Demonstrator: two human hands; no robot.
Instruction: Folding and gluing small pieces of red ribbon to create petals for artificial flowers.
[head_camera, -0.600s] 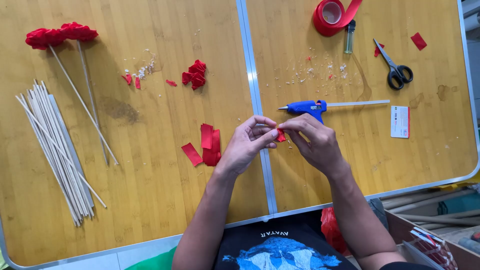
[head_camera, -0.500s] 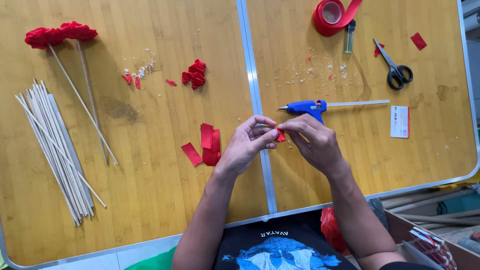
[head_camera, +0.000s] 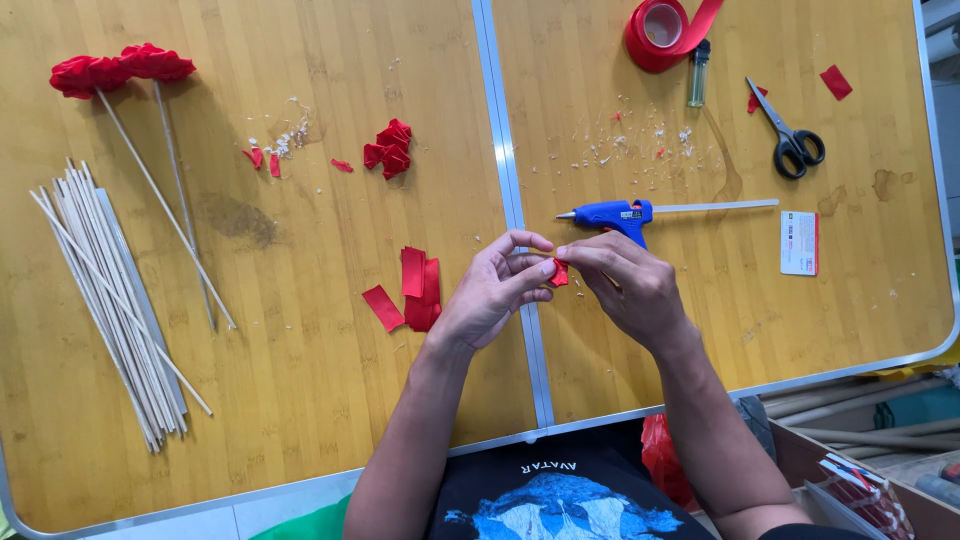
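While the wooden worktop (head_camera: 300, 330) carries ribbon scraps, both hands meet at its centre seam: the left hand (head_camera: 490, 295) and right hand (head_camera: 625, 285) pinch a small red ribbon piece (head_camera: 559, 272) between fingertips. It seems a folding step; next needs the blue glue gun (head_camera: 612, 213), lying at twelve o'clock, just beyond.

Hands: left hand (head_camera: 495, 295) and right hand (head_camera: 625, 285) at table (head_camera: 300, 400) centre
Glue gun (head_camera: 610, 213): 12 o'clock, just beyond
Scissors (head_camera: 790, 140): 2 o'clock
Sticks (head_camera: 110, 300): 9 o'clock
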